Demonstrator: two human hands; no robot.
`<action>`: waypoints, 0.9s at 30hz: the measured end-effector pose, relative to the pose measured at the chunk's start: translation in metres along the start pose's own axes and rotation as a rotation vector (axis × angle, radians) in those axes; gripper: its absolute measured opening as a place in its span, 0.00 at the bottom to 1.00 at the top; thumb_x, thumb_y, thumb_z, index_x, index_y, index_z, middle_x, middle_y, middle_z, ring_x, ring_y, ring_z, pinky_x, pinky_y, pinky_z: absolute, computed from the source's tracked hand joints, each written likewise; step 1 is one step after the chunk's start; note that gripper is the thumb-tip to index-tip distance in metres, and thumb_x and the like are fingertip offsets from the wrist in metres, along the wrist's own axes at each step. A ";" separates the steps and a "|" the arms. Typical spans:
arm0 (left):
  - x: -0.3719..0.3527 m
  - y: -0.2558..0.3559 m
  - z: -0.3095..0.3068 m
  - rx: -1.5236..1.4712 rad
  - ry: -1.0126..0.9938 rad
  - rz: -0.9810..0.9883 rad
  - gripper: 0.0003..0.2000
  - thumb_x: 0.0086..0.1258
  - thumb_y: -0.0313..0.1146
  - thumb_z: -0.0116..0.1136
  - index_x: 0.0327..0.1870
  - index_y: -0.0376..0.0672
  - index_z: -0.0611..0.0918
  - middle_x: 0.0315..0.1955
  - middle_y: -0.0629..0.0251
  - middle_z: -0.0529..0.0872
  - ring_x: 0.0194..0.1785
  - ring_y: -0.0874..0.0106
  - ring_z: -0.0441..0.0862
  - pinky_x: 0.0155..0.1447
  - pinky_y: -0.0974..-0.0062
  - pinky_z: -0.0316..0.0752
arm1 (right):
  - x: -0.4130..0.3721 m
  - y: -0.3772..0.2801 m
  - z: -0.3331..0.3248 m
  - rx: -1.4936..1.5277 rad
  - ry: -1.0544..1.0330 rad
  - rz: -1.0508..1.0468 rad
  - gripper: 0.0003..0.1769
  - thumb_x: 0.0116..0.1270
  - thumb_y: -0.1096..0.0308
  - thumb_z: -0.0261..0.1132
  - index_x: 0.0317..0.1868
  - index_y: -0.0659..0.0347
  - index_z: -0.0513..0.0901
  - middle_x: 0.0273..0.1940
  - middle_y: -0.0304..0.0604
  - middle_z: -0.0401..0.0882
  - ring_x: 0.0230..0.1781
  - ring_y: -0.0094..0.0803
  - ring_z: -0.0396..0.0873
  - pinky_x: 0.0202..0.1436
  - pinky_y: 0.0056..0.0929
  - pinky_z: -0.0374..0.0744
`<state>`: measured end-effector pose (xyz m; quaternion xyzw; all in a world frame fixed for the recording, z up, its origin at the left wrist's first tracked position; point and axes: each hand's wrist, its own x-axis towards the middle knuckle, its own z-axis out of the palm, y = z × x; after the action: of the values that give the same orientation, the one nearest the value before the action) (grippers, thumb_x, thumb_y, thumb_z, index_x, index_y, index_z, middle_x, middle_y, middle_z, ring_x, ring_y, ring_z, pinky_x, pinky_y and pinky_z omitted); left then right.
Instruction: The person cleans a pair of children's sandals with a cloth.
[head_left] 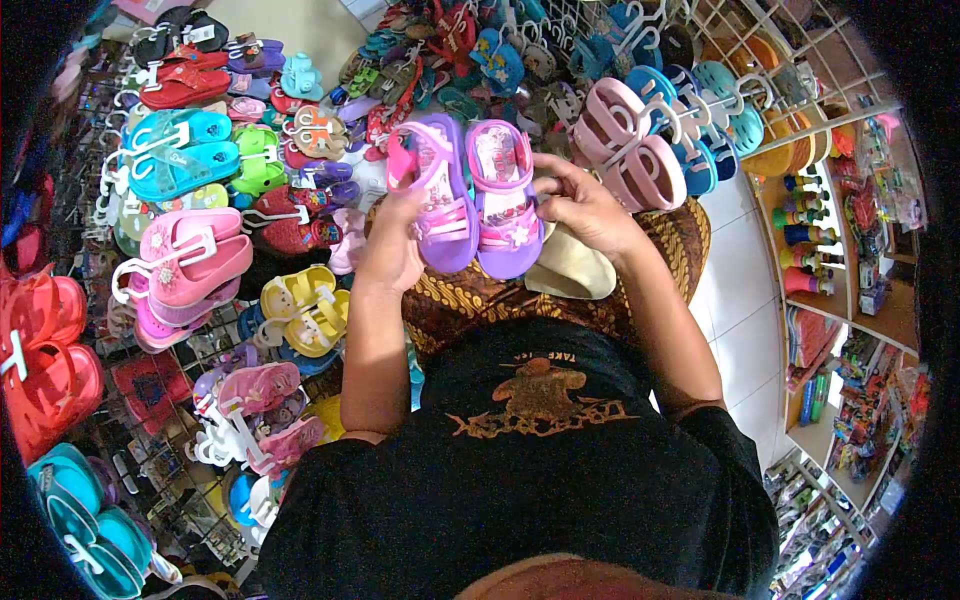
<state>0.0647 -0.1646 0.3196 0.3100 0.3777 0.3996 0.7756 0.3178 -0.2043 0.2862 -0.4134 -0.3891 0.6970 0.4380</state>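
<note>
A pair of small purple sandals with pink straps is held up at the upper middle of the head view. My left hand [395, 240] is closed on the left sandal [447, 205], its fingers partly hidden behind the sole. The right sandal [506, 205] is gripped at its outer edge by my right hand [585, 205], with the fingers bent. Both sandals stand side by side, insoles facing me. Just below my right hand, a cream-coloured shoe [575, 268] rests on the brown patterned cloth [465, 312] over my lap.
Wire racks at the left carry hanging sandals, among them a blue pair [180, 158] and a pink pair [195, 262]. Pink clogs [640, 172] hang at the upper right. Shelves with small goods [845, 250] stand farther right, beyond white floor tiles [740, 290].
</note>
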 end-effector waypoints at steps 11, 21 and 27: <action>-0.005 -0.001 0.012 0.211 0.211 0.061 0.34 0.65 0.21 0.67 0.72 0.40 0.66 0.58 0.65 0.80 0.58 0.73 0.80 0.64 0.71 0.75 | -0.001 -0.012 -0.001 -0.122 -0.001 -0.111 0.37 0.61 0.74 0.61 0.74 0.66 0.66 0.43 0.35 0.79 0.44 0.22 0.76 0.54 0.25 0.76; 0.000 -0.008 -0.007 0.267 0.017 0.062 0.27 0.54 0.16 0.74 0.57 0.40 0.79 0.48 0.69 0.86 0.50 0.73 0.84 0.56 0.71 0.81 | -0.008 -0.022 -0.001 -0.305 -0.092 -0.153 0.38 0.60 0.71 0.60 0.75 0.59 0.68 0.40 0.36 0.79 0.41 0.22 0.75 0.53 0.26 0.76; 0.008 -0.018 0.000 0.319 0.013 0.053 0.32 0.48 0.21 0.80 0.58 0.41 0.79 0.49 0.69 0.85 0.52 0.73 0.83 0.57 0.70 0.80 | -0.010 -0.022 0.002 -0.291 -0.154 -0.188 0.38 0.64 0.68 0.62 0.76 0.57 0.65 0.47 0.38 0.81 0.47 0.23 0.76 0.57 0.27 0.76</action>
<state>0.0745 -0.1660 0.3025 0.4366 0.4332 0.3571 0.7030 0.3250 -0.2073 0.3095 -0.3797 -0.5552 0.6191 0.4054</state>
